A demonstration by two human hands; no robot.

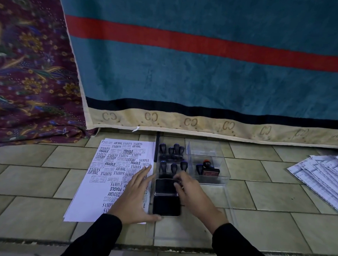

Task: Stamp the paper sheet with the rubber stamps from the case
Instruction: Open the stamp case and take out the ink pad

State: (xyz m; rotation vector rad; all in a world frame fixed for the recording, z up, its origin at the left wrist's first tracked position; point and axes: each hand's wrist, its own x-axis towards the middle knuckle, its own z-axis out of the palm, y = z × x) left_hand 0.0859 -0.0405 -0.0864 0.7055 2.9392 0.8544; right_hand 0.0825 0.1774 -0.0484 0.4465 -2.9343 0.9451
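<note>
A white paper sheet [103, 183] covered with black stamp prints lies on the tiled floor. My left hand [135, 196] rests flat on its right part, fingers straight. Right of it sits an open black ink pad [165, 186] with its lid [166, 207] folded toward me. My right hand [192, 194] has curled fingers at the pad's far right edge; whether it grips a stamp there is hidden. Behind the pad a clear plastic case [206, 148] holds several black-handled rubber stamps [172, 151], and a red-topped stamp [208, 164] stands in its right compartment.
A teal cloth [205, 71] with a red stripe hangs close behind the case. Patterned maroon fabric [31, 73] fills the far left. A spread of printed sheets [321, 173] lies at the right. The clear case lid [215, 207] lies flat under my right wrist.
</note>
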